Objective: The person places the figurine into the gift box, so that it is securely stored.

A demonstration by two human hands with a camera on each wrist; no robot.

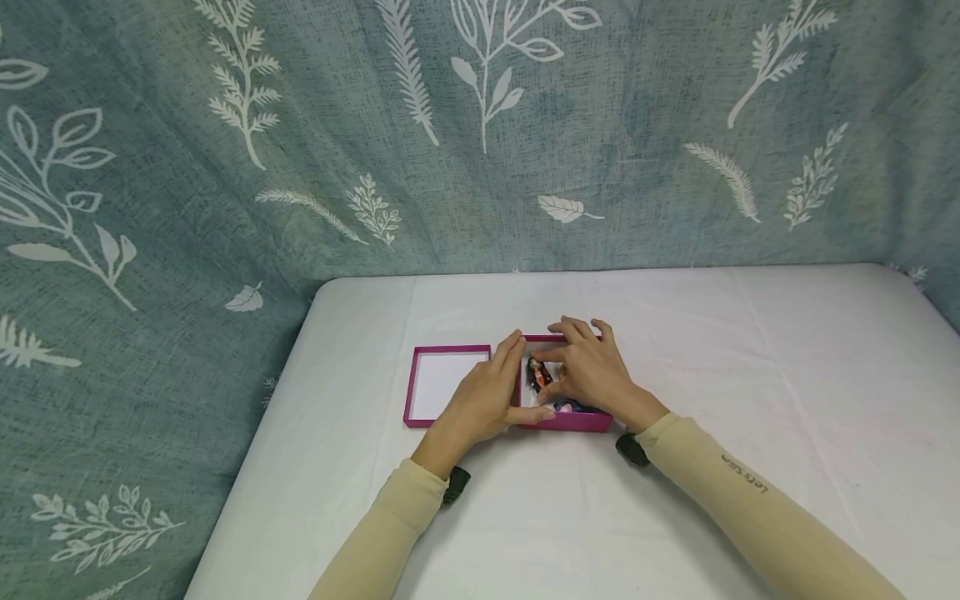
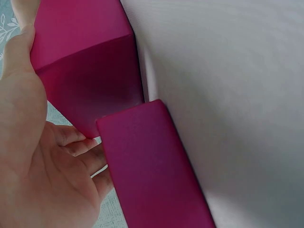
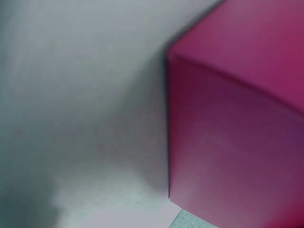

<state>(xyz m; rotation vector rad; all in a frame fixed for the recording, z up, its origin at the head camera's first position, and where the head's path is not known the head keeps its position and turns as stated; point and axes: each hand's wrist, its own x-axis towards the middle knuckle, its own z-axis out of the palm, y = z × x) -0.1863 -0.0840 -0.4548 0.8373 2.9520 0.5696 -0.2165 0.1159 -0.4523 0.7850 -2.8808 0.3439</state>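
An open magenta box (image 1: 566, 422) with a white inside stands on the table. My left hand (image 1: 483, 400) holds its left side, thumb at the front wall and fingers along the left rim. In the left wrist view the same hand (image 2: 52, 156) wraps the corner of the box (image 2: 90, 71). Over the box, my right hand (image 1: 588, 367) pinches a small doll-like figurine (image 1: 538, 375) with dark hair and red clothing between thumb and index finger. A dark blue figure (image 1: 567, 407) lies inside by the front wall, partly covered by that hand. The right wrist view shows only box walls (image 3: 232, 137).
Left of the box lies its shallow magenta lid (image 1: 409, 387), white inside facing up, close against the left hand. White cloth covers the table (image 1: 720, 358). A patterned green curtain (image 1: 517, 192) hangs behind the table's far edge.
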